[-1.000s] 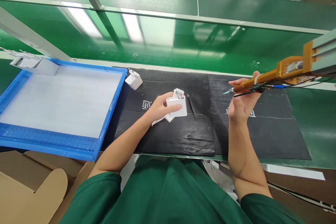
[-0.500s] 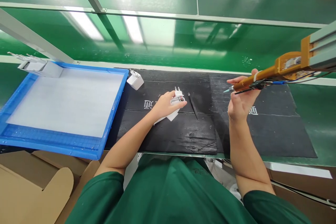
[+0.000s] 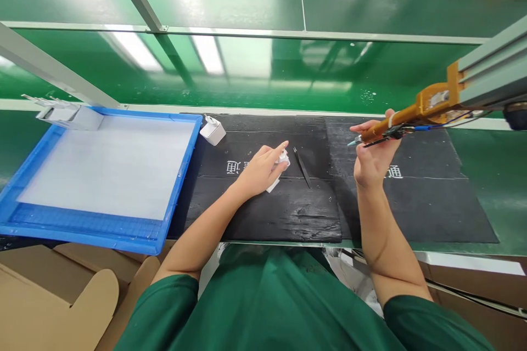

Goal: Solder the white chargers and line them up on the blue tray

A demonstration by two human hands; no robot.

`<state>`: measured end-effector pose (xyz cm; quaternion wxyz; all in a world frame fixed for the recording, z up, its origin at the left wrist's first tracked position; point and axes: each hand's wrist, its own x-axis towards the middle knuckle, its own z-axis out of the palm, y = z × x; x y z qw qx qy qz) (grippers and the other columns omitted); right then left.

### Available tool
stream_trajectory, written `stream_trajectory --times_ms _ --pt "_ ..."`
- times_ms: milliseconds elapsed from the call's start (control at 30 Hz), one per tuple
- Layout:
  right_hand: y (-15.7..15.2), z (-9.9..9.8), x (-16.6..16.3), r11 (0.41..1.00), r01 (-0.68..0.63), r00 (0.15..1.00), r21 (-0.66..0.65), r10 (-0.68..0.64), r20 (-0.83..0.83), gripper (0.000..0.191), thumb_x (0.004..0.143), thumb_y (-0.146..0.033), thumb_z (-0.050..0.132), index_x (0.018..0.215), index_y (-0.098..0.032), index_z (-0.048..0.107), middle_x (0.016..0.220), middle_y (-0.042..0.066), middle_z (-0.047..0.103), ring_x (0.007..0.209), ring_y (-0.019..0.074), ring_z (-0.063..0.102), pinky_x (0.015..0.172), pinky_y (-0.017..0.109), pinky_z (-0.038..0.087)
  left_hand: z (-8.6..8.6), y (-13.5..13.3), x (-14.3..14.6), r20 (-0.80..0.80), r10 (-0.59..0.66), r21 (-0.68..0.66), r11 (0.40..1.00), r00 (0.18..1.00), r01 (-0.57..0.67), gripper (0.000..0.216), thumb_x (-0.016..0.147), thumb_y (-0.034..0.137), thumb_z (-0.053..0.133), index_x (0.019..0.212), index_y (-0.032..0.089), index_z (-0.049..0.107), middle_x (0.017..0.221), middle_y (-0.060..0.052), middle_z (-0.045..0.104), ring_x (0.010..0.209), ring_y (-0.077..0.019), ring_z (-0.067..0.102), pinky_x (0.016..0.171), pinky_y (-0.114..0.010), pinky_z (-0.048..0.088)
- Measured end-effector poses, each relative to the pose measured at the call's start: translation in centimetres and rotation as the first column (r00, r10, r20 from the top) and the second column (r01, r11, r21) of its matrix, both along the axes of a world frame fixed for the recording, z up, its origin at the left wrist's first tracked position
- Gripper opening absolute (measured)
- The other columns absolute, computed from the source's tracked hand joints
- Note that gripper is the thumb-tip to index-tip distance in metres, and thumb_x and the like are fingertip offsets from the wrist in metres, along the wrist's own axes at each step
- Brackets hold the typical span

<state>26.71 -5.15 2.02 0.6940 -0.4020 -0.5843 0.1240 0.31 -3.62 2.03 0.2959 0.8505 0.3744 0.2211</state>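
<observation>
My left hand lies on the black mat, its fingers closed over a small white charger that is mostly hidden under them; a bit of white sheet shows below it. My right hand is raised above the mat and grips an orange pen-shaped tool with its metal tip pointing left. Thin black tweezers lie on the mat between the two hands.
A blue tray with a white liner stands at the left, white chargers at its far corner. Another white charger sits by the tray's right rim. Beyond lies a green conveyor. Cardboard is at lower left.
My left hand has turned the white charger down and closed over it, so much less of it shows. My right hand has kept the tool raised in nearly the same place.
</observation>
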Motion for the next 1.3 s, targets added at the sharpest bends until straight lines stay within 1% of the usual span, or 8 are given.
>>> stream_trajectory --times_ms 133,300,567,833,933,1067,1167,1300 --pt "0.0 0.1 0.0 1.000 -0.008 1.000 0.013 0.008 0.010 0.049 0.081 -0.042 0.066 0.128 -0.038 0.053 0.101 0.000 0.060 0.093 0.0192 0.062 0.095 0.044 0.051 -0.6 -0.2 0.3 -0.018 0.042 0.019 0.999 0.999 -0.042 0.037 0.097 0.037 0.051 0.129 0.018 0.055 0.116 -0.007 0.069 0.106 -0.0203 0.059 0.094 -0.032 0.048" --pt "-0.1 0.1 -0.1 1.000 -0.002 1.000 -0.003 0.002 0.006 0.056 0.080 -0.043 0.067 0.133 -0.041 0.050 0.102 0.000 0.059 0.092 0.0193 0.061 0.092 0.043 0.052 -1.0 -0.2 1.1 -0.082 0.131 0.043 0.991 0.988 -0.128 0.034 0.093 0.040 0.059 0.121 0.020 0.058 0.106 -0.005 0.070 0.101 -0.0210 0.061 0.090 -0.031 0.048" --pt "-0.2 0.1 -0.2 0.996 0.060 0.998 -0.059 -0.060 0.014 0.050 0.078 -0.051 0.065 0.124 -0.036 0.052 0.101 0.002 0.058 0.091 0.0213 0.063 0.093 0.047 0.053 -0.2 -0.6 0.8 -0.383 0.150 0.150 0.984 0.912 -0.099 0.049 0.098 0.051 0.046 0.137 0.023 0.049 0.105 -0.007 0.068 0.100 -0.0226 0.061 0.079 -0.028 0.046" --pt "-0.1 0.2 -0.1 0.998 0.027 1.000 -0.049 -0.027 -0.015 0.043 0.077 -0.045 0.067 0.117 -0.035 0.053 0.100 0.000 0.059 0.090 0.0202 0.063 0.092 0.046 0.051 -0.5 -0.5 0.8 -0.389 0.095 0.197 0.980 0.916 -0.018 0.061 0.099 0.049 0.042 0.152 0.020 0.032 0.107 -0.009 0.067 0.101 -0.0240 0.058 0.084 -0.032 0.044" --pt "-0.1 0.2 0.0 0.999 0.028 0.998 -0.041 -0.030 -0.047 0.046 0.074 -0.044 0.070 0.116 -0.032 0.054 0.097 0.000 0.060 0.087 0.0197 0.063 0.093 0.047 0.050 -0.7 0.0 0.5 -0.359 0.061 0.208 0.978 0.931 0.016 0.060 0.098 0.047 0.047 0.149 0.019 0.037 0.106 -0.009 0.067 0.106 -0.0246 0.057 0.091 -0.035 0.042" --pt "0.1 0.2 0.1 0.997 0.046 0.994 -0.062 -0.052 -0.096 0.050 0.070 -0.044 0.072 0.113 -0.028 0.054 0.095 -0.001 0.061 0.086 0.0193 0.063 0.094 0.050 0.049 -0.8 1.7 -1.0 -0.229 0.278 0.279 0.937 0.933 -0.211 0.050 0.095 0.046 0.053 0.136 0.017 0.053 0.110 -0.012 0.066 0.116 -0.0263 0.054 0.103 -0.039 0.037" --pt "0.2 0.2 0.2 0.997 0.041 0.992 -0.061 -0.047 -0.114 0.049 0.069 -0.042 0.072 0.111 -0.027 0.054 0.094 -0.002 0.061 0.084 0.0185 0.063 0.094 0.050 0.049 -0.7 2.8 -2.3 -0.175 0.512 0.322 0.837 0.841 -0.442 0.044 0.093 0.040 0.057 0.130 0.015 0.058 0.114 -0.016 0.064 0.125 -0.0322 0.049 0.110 -0.046 0.031" --pt "0.2 0.2 0.2 0.996 0.036 0.990 -0.076 -0.046 -0.135 0.053 0.066 -0.042 0.074 0.112 -0.027 0.053 0.094 -0.002 0.061 0.084 0.0188 0.063 0.095 0.051 0.048 -0.5 3.4 -3.2 -0.110 0.679 0.327 0.715 0.726 -0.618 0.038 0.090 0.033 0.059 0.123 0.016 0.062 0.137 -0.022 0.051 0.140 -0.0405 0.033 0.114 -0.059 0.022"
